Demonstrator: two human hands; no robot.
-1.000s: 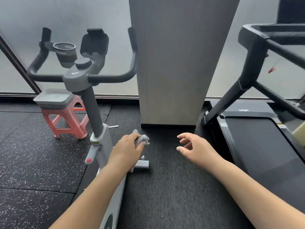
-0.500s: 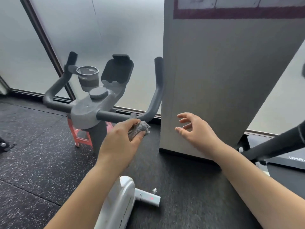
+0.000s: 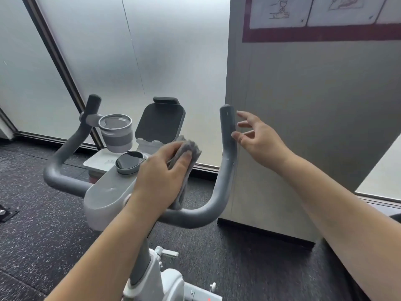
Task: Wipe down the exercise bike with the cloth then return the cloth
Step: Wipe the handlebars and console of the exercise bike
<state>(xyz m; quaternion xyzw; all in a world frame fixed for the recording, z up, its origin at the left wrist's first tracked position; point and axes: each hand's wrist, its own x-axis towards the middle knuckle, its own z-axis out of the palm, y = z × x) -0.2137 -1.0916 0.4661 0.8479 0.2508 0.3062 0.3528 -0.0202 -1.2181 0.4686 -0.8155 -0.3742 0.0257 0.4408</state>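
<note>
A person's left hand (image 3: pixel 160 177) presses a gray cloth (image 3: pixel 184 161) against the exercise bike (image 3: pixel 108 192), its grip closed around the bunched fabric just above the right arm of the handlebar (image 3: pixel 219 192), beside the pale gray center housing. The cloth hangs down from between thumb and fingers, its lower end touching the bar near the point where it meets the housing. The right hand (image 3: pixel 260 140) hovers beside the upright end of the right handlebar, fingers spread and grip released, the thumb tip touching or nearly touching the bar (contact cannot be told for certain). On the bike's console, a round dark knob (image 3: pixel 129 162) sits just to the left of the left hand, a dark tablet holder (image 3: pixel 160 122) stands tilted back behind it, and a gray cup holder (image 3: pixel 116 132) is clamped to the left handlebar arm. A wide gray pillar (image 3: pixel 303 127) rises directly behind the right hand, carrying a red-bordered poster (image 3: pixel 314 20) near its top. Frosted glass panels (image 3: pixel 152 51) line the wall behind the bike, and dark speckled rubber flooring (image 3: pixel 32 235) covers the ground beneath it. Both forearms are bare.
</note>
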